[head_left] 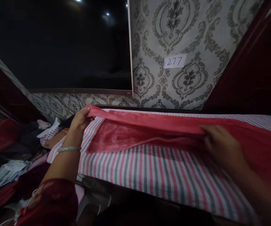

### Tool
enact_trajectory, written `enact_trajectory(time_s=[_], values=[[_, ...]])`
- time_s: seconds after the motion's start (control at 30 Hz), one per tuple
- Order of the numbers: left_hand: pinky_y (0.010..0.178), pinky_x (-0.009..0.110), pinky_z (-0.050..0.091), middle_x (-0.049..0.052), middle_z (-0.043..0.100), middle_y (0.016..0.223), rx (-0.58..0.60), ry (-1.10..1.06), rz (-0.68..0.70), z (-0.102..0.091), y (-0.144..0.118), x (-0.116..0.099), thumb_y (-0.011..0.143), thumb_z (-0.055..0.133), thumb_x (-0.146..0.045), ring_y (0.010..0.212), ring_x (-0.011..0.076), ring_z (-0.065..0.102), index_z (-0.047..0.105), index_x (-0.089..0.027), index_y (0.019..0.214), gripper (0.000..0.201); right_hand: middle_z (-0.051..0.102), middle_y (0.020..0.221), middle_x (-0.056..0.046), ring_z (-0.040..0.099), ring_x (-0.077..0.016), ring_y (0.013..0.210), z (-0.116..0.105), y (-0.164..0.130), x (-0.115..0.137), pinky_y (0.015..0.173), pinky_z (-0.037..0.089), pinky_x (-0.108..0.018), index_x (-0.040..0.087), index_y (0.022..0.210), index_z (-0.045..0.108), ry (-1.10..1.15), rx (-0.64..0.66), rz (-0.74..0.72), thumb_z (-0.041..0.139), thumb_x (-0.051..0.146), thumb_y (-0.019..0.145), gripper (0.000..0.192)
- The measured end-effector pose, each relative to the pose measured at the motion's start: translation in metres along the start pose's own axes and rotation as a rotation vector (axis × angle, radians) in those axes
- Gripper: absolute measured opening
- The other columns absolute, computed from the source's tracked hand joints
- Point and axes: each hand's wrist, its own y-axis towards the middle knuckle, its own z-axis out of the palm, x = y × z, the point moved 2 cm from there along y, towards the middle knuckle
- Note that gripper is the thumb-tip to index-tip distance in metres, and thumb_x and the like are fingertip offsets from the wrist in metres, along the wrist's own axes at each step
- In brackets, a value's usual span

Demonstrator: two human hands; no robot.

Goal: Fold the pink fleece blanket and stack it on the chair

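A long red garment [163,121] with a fuzzy-looking surface lies across a cloth [135,169] striped in pink, grey and white. My left hand [81,118], below a pale bangle, pinches the garment's far left corner and lifts it off the cloth. Farther right, my right hand [222,147] grips the same raised edge, slightly blurred. Between both hands the edge is stretched fairly straight, and a shadowed fold opens under it. The garment's lower layer rests on the stripes. Its right end runs out of view behind my right forearm.
A large dark television screen [78,47] stands against the patterned wall [147,75]. A paper label [175,61] reading 277 is on the wallpaper. Piled clothes [10,172] lie at the left, near a red container [2,133]. Dark red panels flank both sides.
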Motion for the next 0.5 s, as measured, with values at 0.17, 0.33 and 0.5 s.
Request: enact_trajectory(time_s=[0.17, 0.33, 0.5], values=[[0.036, 0.019, 0.036, -0.004, 0.054, 0.048, 0.028, 0.295, 0.065, -0.019, -0.017, 0.02, 0.072, 0.077, -0.034, 0.038, 0.0094, 0.048, 0.058, -0.017, 0.073, 0.025, 0.069, 0.1, -0.012, 0.064, -0.0312, 0.094, 0.002, -0.012, -0.008, 0.086, 0.053, -0.045, 0.023, 0.112, 0.066, 0.078, -0.062, -0.087, 0.04, 0.021, 0.089, 0.035], [0.067, 0.029, 0.056, 0.004, 0.07, 0.092, 0.027, 0.641, -0.181, -0.045, -0.055, 0.077, 0.086, 0.071, -0.043, 0.082, 0.0201, 0.068, 0.067, -0.015, 0.102, 0.032, 0.072, 0.105, -0.008, 0.067, -0.0273, 0.096, 0.053, -0.057, -0.033, 0.083, 0.056, -0.044, 0.024, 0.109, 0.07, 0.125, 0.217, -0.084, 0.038, 0.024, 0.087, 0.039], [0.09, 0.043, 0.056, 0.008, 0.061, 0.127, 0.02, 0.639, -0.196, -0.047, -0.064, 0.088, 0.093, 0.063, -0.041, 0.109, 0.0255, 0.063, 0.061, -0.018, 0.125, 0.039, 0.07, 0.105, -0.011, 0.065, -0.0293, 0.096, 0.045, -0.046, -0.04, 0.082, 0.054, -0.044, 0.022, 0.112, 0.069, 0.09, 0.157, -0.033, 0.038, 0.032, 0.093, 0.038]])
